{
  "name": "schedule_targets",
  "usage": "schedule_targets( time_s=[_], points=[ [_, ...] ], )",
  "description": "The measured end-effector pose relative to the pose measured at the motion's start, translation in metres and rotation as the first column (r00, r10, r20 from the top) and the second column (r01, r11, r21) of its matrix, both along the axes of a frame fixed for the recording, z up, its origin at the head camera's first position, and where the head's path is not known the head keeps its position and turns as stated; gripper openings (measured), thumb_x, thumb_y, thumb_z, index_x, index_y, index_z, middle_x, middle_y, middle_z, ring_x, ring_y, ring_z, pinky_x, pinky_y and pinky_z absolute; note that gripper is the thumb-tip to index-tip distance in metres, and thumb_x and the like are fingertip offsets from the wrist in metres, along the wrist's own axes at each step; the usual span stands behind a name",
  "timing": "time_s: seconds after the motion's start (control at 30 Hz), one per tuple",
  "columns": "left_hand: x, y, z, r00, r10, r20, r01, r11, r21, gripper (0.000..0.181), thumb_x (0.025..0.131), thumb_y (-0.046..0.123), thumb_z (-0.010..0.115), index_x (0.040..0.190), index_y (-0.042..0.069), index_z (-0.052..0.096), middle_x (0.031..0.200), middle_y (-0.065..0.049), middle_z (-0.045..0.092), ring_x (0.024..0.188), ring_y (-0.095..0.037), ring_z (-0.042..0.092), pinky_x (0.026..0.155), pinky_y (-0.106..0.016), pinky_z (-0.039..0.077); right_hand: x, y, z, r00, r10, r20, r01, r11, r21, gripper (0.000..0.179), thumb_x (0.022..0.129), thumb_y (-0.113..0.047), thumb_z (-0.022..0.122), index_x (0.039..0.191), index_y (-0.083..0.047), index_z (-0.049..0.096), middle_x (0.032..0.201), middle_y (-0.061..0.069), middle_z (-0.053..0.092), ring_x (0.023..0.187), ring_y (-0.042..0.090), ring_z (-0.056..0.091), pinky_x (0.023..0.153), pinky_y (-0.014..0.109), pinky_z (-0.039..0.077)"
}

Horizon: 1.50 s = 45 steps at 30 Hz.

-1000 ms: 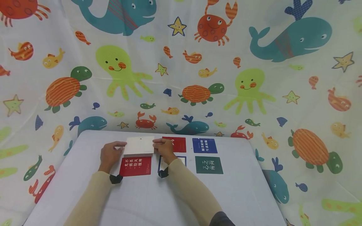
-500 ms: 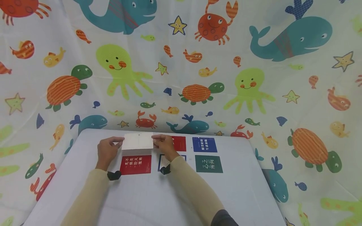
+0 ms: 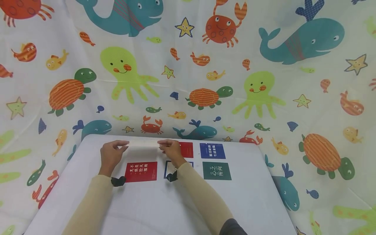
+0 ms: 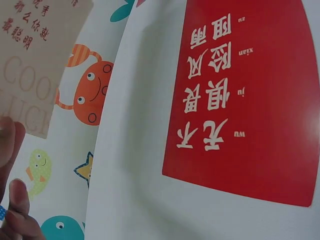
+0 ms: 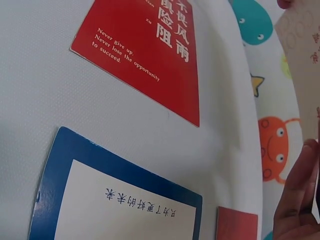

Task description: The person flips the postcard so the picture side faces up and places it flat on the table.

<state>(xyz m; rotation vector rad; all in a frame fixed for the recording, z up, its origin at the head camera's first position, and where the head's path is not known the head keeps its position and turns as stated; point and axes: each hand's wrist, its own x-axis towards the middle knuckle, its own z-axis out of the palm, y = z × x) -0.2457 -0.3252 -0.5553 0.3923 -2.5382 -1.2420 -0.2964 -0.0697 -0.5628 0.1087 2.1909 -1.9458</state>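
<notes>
Between both hands a cream card is held up over the back left of the table, tilted so that the head view meets it nearly edge-on as a pale strip. My left hand pinches its left end between thumb and fingers. At the opposite end my right hand pinches it likewise. The left wrist view shows the face of the cream card, printed with small red characters and large pale outlined letters. Below the hands a red card with white characters lies flat.
A blue-bordered white card lies partly under my right wrist. Another red card, a blue card and a green card lie to the right on the white table. A sea-animal print curtain hangs behind.
Both hands have lifted the cream card and shifted slightly left and back. Its broad pale face has tipped from facing up to nearly edge-on. The cards on the table stay put.
</notes>
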Motion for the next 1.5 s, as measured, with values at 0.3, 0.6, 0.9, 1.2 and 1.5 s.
schedule_targets(
  time_s=[0.3,0.6,0.9,1.2,1.5],
  points=[
    [-0.002,0.001,0.0,0.999,0.022,0.029,-0.022,1.0,0.006,0.03,0.103,0.025,0.071,0.126,0.008,0.077,0.127,-0.016,0.076,0.094,-0.027,0.055,0.082,-0.038,0.045,-0.001,-0.003,0.0,0.999,-0.034,-0.024,0.035,0.999,0.034,0.01,0.096,-0.026,0.081,0.104,-0.029,0.083,0.11,-0.012,0.079,0.101,0.014,0.074,0.091,0.039,0.063],
    [-0.001,0.004,-0.001,0.997,0.026,0.074,-0.033,0.995,0.095,0.034,0.104,0.034,0.07,0.128,0.011,0.074,0.13,-0.015,0.075,0.102,-0.028,0.057,0.087,-0.039,0.045,0.0,-0.008,-0.002,0.996,-0.081,0.026,0.081,0.997,0.013,0.01,0.095,-0.024,0.081,0.105,-0.027,0.082,0.104,-0.006,0.078,0.092,0.014,0.077,0.091,0.04,0.063],
    [0.0,0.003,-0.003,0.995,-0.013,0.101,0.004,0.996,0.094,0.038,0.103,0.033,0.069,0.135,0.013,0.073,0.13,-0.016,0.075,0.098,-0.028,0.056,0.084,-0.038,0.045,0.002,-0.014,-0.005,0.986,-0.161,-0.051,0.162,0.986,0.025,0.019,0.095,-0.02,0.082,0.112,-0.028,0.079,0.098,-0.008,0.077,0.085,0.011,0.077,0.079,0.031,0.064],
    [-0.001,-0.001,-0.009,0.994,-0.068,0.09,0.067,0.998,0.021,0.052,0.098,0.03,0.077,0.147,0.016,0.065,0.123,-0.017,0.077,0.085,-0.027,0.057,0.072,-0.031,0.046,0.005,-0.019,-0.004,0.991,-0.098,-0.096,0.112,0.982,0.154,0.049,0.092,-0.015,0.084,0.138,-0.03,0.072,0.107,-0.01,0.076,0.085,0.009,0.076,0.078,0.03,0.064],
    [-0.004,0.0,-0.013,0.983,-0.128,0.129,0.126,0.992,0.021,0.068,0.095,0.03,0.081,0.157,0.02,0.055,0.124,-0.02,0.074,0.088,-0.027,0.059,0.071,-0.03,0.05,0.009,-0.019,-0.007,0.993,-0.073,-0.098,0.093,0.972,0.217,0.064,0.089,-0.011,0.086,0.145,-0.036,0.066,0.115,-0.01,0.076,0.088,0.006,0.072,0.078,0.03,0.064]
  ],
)
